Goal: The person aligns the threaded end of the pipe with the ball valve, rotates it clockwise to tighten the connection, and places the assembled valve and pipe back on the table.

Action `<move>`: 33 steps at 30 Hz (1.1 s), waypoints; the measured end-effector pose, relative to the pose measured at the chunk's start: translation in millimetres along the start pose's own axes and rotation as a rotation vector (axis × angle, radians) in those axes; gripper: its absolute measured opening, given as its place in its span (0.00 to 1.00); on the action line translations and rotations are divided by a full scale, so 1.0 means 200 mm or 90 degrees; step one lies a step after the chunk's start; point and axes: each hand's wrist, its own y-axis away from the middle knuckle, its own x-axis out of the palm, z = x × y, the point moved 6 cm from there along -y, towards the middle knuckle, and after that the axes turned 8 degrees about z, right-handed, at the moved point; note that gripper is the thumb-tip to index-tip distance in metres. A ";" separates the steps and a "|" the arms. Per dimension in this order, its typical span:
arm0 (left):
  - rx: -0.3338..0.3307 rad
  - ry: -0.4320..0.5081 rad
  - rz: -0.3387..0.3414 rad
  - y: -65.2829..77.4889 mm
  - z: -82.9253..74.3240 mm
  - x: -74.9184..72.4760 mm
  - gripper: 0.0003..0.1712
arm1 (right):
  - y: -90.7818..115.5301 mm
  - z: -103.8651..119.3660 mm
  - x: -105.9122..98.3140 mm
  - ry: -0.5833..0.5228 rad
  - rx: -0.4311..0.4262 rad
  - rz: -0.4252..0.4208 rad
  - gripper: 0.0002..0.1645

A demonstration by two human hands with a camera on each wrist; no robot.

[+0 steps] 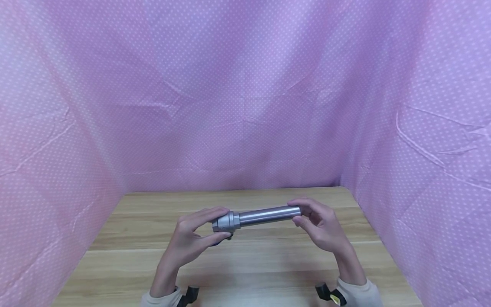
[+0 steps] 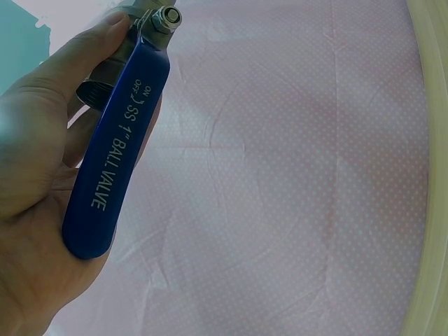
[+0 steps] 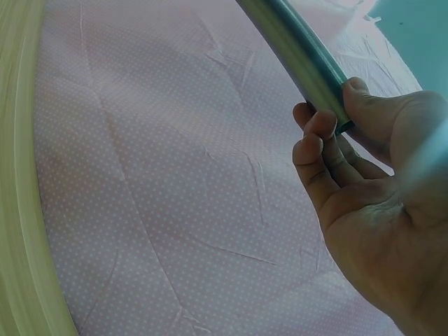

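My left hand (image 1: 192, 236) grips a steel ball valve (image 1: 225, 222) between thumb and fingers. In the left wrist view the valve's blue lever handle (image 2: 119, 147), printed "SS 1" BALL VALVE" with ON and OFF marks, lies along the palm beneath an end nut (image 2: 166, 19). A smooth, shiny metal pipe (image 1: 270, 215) runs rightward out of the valve, tilted slightly up to the right. At its far end my right hand (image 1: 324, 226) pinches it between thumb and fingers, as the right wrist view also shows. Valve and pipe are held up above the table.
Beneath the hands is a light wood-grain table (image 1: 261, 264). Pink polka-dot cloth (image 1: 245, 106) hangs behind it and along both sides. Black straps with small dark blocks (image 1: 189, 294) sit at both wrists, beside pale sleeves (image 1: 360, 294).
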 end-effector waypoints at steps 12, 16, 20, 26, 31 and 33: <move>0.002 0.004 0.000 0.00 0.00 0.00 0.36 | 0.00 0.00 0.00 0.012 0.036 -0.002 0.29; 0.003 0.000 0.000 0.00 0.00 0.00 0.37 | 0.00 0.00 0.00 -0.002 0.036 -0.004 0.30; 0.008 0.006 0.002 -0.01 0.00 0.00 0.37 | -0.01 0.01 0.01 -0.032 0.001 0.003 0.32; 0.009 0.007 0.000 0.00 0.00 0.00 0.37 | -0.01 0.02 0.01 -0.052 -0.038 0.009 0.33; 0.011 0.000 0.000 0.00 -0.01 0.00 0.38 | -0.01 0.02 0.02 -0.048 -0.048 0.004 0.33; 0.012 -0.002 0.000 0.00 -0.01 0.00 0.38 | -0.02 0.03 0.01 -0.045 -0.050 0.003 0.33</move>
